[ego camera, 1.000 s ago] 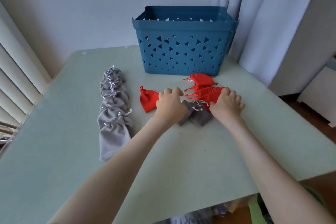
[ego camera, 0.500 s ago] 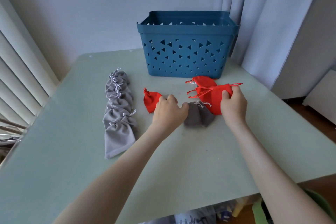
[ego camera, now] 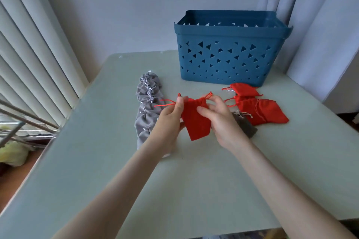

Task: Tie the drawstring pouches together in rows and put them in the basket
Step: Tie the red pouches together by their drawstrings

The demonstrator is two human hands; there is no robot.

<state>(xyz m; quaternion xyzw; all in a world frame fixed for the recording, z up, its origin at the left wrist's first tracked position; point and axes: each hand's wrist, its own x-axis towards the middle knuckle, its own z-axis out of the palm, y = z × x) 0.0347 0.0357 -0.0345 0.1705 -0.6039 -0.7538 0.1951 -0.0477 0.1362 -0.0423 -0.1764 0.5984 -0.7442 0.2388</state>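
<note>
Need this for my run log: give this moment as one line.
left hand: pinches drawstring | right hand: holds red pouch | grey row: tied, on table | basket: behind, upright

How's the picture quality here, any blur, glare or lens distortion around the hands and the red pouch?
Head view: soft, even daylight, no glare, only faint shadows on the table; left hand, right hand and the red pouch they hold look fairly sharp, fine detail a little soft; wide-angle stretch fans the blinds outward at the left edge.
</note>
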